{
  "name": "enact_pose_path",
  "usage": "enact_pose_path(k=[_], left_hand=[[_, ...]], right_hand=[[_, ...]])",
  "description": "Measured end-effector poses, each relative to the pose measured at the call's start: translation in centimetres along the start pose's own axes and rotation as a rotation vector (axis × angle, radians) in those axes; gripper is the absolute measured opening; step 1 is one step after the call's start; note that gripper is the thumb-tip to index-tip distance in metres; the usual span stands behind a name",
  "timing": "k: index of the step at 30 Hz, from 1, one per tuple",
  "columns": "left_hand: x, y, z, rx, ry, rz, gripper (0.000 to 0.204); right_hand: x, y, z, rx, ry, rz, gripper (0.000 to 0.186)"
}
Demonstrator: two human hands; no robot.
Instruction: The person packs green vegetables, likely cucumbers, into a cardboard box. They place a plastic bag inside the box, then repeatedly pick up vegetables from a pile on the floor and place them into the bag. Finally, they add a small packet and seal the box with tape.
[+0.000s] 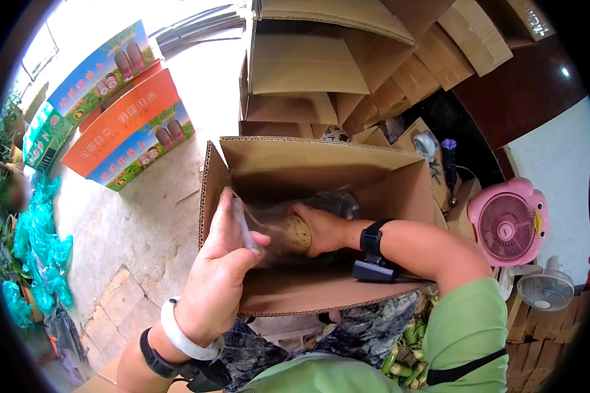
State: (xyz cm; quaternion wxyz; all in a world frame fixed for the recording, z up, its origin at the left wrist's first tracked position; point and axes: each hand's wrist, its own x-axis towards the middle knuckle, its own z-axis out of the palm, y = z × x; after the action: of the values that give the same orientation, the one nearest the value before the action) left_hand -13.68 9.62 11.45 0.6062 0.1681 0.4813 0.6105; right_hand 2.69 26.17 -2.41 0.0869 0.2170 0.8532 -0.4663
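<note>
Corrugated box [334, 296], crinkly clear bag [266, 221] in pinching left hand [226, 252], speckled tan item [297, 234], seemingly rounded, in curled right hand [324, 230]

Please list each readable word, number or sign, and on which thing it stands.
I do not copy printed wording, only place it:
Front printed carton: pale characters on orange and blue panels.
Rear printed carton: pale characters on blue and green panels.
Brown carton, upper right: markings too small to read.
</note>
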Motion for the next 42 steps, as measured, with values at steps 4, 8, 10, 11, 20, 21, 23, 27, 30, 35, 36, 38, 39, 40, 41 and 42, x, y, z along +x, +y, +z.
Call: enact_pose_path(k=[4,8,10,11,20,21,23,27,30,35,36,38,39,40,41,42], left_hand=[[0.1,-0.7,-0.1,0.020,0.000,0.036,0.082],[0.1,-0.2,0.3,0.024,-0.061,0.013,0.082],[0.0,-0.1,0.2,0.057,-0.112,0.004,0.082],[-0.1,-0.2,0.2,0.075,-0.148,0.000,0.083],[-0.6,-0.2,-0.6,0.339,-0.246,-0.053,0.081],[-0.6,0.2,-0.5,0.316,-0.233,-0.063,0.081],[-0.6,0.3,-0.6,0.296,-0.226,-0.079,0.080],[-0.6,-0.1,-0.2,0.357,-0.272,-0.085,0.079],[-0.8,-0.1,-0.1,0.365,-0.248,-0.052,0.078],[-0.8,0.1,0.8,0.296,-0.172,-0.061,0.075],[-0.8,0.2,1.1,0.286,-0.181,-0.044,0.074],[-0.8,0.2,1.5,0.265,-0.163,-0.034,0.072],[-0.6,0.0,1.3,0.261,-0.165,-0.021,0.072],[-0.8,0.0,1.2,0.272,-0.122,0.008,0.072],[-0.7,-0.2,1.1,0.289,-0.099,0.021,0.071],[-0.5,-0.4,1.0,0.307,-0.077,0.034,0.071]], right_hand=[[-0.5,0.4,0.2,-0.083,-0.071,0.005,0.081],[0.1,0.3,0.3,-0.281,-0.182,-0.025,0.084],[1.4,1.5,1.3,-0.312,-0.205,-0.068,0.085],[2.0,2.4,1.8,-0.307,-0.225,-0.094,0.082],[4.7,4.6,4.8,-0.404,-0.525,0.062,0.055],[4.5,4.5,3.8,-0.457,-0.582,0.148,0.053],[3.5,4.1,1.6,-0.585,-0.711,0.365,0.048],[1.9,2.0,-2.4,-0.690,-0.954,0.743,0.043],[1.6,-0.6,-4.2,-0.691,-1.039,0.844,0.044],[-1.2,-5.9,-8.1,-0.853,-0.946,0.692,0.027],[-2.0,-6.9,-8.8,-0.814,-0.902,0.776,0.027],[-3.7,-8.3,-9.8,-0.813,-0.839,0.872,0.026],[-4.5,-8.2,-9.9,-0.818,-0.852,0.879,0.024],[-4.9,-8.1,-9.8,-0.829,-0.868,0.874,0.023],[-6.5,-9.7,-10.0,-0.786,-0.793,0.734,0.036],[-8.1,-11.6,-10.3,-0.782,-0.702,0.597,0.033]])
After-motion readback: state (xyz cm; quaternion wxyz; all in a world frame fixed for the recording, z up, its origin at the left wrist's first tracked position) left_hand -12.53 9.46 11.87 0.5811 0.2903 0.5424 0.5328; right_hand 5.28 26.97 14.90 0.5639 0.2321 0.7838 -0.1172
